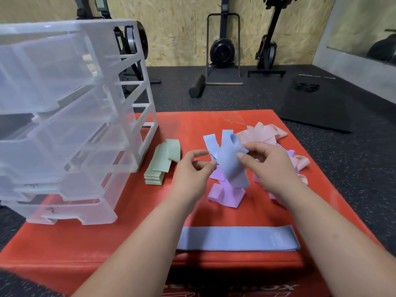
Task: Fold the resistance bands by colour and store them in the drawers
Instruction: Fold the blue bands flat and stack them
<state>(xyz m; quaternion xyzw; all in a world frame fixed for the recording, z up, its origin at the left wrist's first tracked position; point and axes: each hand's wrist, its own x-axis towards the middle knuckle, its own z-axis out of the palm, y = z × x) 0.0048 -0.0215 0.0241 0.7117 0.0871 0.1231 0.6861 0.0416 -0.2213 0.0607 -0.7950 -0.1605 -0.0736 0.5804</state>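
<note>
Head view: I see the crumpled blue elastic resistance band [230,166] held above the red padded mat [192,125], over loose purple bands [225,194]. The right hand [270,166] pinches its upper corner between thumb and curled fingers; the left hand [190,170] pinches its left edge.

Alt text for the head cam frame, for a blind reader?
The right hand pinches a crumpled blue band over a red mat, the left hand at its edge. Purple bands and pink bands lie loose beneath; folded green bands sit beside a clear drawer unit, a flat blue band nearest.
</note>
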